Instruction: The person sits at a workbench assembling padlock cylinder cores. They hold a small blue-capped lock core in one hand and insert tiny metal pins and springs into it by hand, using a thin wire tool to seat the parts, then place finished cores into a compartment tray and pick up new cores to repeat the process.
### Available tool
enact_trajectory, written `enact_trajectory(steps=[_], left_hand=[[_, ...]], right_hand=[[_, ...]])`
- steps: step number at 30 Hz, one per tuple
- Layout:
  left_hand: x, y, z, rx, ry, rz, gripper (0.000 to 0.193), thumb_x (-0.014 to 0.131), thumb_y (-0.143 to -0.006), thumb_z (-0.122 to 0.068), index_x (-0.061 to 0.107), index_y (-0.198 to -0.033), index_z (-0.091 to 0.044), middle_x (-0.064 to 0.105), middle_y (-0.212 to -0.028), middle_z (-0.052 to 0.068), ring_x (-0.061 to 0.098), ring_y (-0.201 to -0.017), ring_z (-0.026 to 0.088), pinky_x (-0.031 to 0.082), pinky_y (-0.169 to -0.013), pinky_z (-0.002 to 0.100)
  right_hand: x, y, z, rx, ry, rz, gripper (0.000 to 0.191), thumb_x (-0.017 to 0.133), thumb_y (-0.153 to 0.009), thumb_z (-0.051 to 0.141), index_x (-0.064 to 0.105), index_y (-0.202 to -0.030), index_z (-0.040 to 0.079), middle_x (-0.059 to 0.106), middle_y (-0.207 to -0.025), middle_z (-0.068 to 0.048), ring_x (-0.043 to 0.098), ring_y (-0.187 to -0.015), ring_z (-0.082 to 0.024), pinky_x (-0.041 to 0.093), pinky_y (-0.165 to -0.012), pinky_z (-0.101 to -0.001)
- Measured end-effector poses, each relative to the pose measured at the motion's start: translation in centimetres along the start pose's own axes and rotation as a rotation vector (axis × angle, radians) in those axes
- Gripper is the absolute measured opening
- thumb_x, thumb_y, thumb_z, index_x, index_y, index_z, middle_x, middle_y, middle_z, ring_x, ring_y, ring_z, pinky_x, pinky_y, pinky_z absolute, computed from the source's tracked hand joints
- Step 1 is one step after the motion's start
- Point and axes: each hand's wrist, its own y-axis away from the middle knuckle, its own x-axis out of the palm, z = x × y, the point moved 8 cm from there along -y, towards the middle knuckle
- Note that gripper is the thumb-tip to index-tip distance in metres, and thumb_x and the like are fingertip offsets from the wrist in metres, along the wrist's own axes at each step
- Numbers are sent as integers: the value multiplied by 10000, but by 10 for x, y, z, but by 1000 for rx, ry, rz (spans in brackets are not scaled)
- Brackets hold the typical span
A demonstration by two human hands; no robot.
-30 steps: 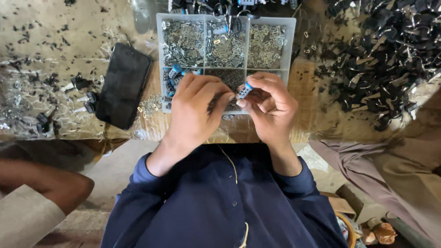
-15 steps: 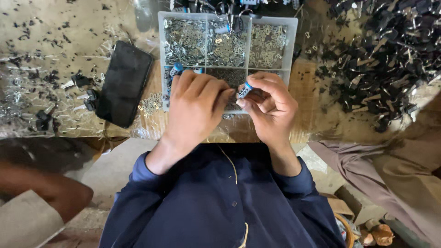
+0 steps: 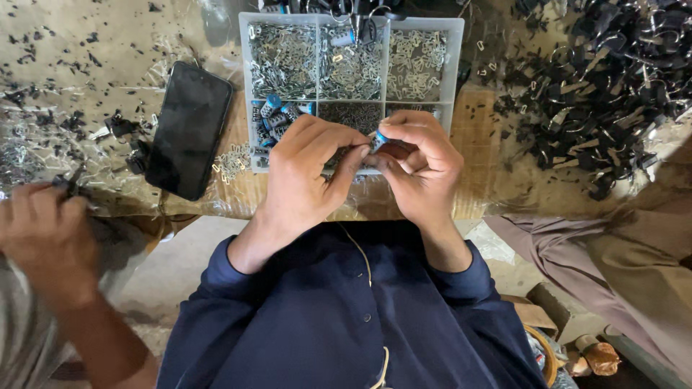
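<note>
Over the near edge of the compartment tray (image 3: pixel 454 65), left hand (image 3: pixel 306 173) and right hand (image 3: pixel 422 169) pinch one small blue-capped part (image 3: pixel 380 138) between closed fingertips. A slip could drop it off the table edge into the lap. Phone (image 3: pixel 189 130) lies left, black clips (image 3: pixel 598 94) crowd right; little free room.

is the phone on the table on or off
Off, as far as shows: the phone lies flat, screen up and fully black, left of the compartment tray.
</note>
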Motion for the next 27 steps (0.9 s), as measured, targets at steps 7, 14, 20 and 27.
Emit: enact_trajectory(steps=[7, 14, 20, 27], left_hand=[[0, 3, 1, -9, 6, 7, 134, 778, -893, 23, 705, -995, -24, 738, -989, 76, 687, -907, 282, 549, -813, 376], [-4, 1, 8, -51, 16, 82, 151, 841, -854, -54, 729, -954, -45, 746, -934, 65, 692, -849, 269, 539, -755, 370], [-34, 2, -4, -65, 149, -213, 168, 771, -924, -16, 663, -1034, -82, 716, -992, 50, 708, -861, 241, 562, -771, 349], [-6, -4, -31, 148, -417, -73, 277, 801, -887, 0, 699, -1135, -68, 696, -1158, 66, 620, -1072, 302, 499, -958, 421]], right_hand=[[2, -2, 1, -19, -57, -2, 396, 737, -934, -214, 649, -1257, -1, 586, -1315, -114, 682, -1093, -144, 644, -931, -258], [5, -3, 13, -90, 208, 52, 356, 781, -890, -203, 719, -1174, 3, 643, -1260, -121, 716, -968, -131, 610, -797, -197], [1, -5, 9, -12, 78, 7, 412, 779, -906, -180, 664, -1256, 5, 620, -1308, -110, 700, -1085, -161, 648, -909, -258], [-2, 0, -2, 57, -346, 3, 406, 716, -975, -187, 615, -1318, 5, 591, -1315, -104, 678, -1156, -200, 638, -1009, -343]])
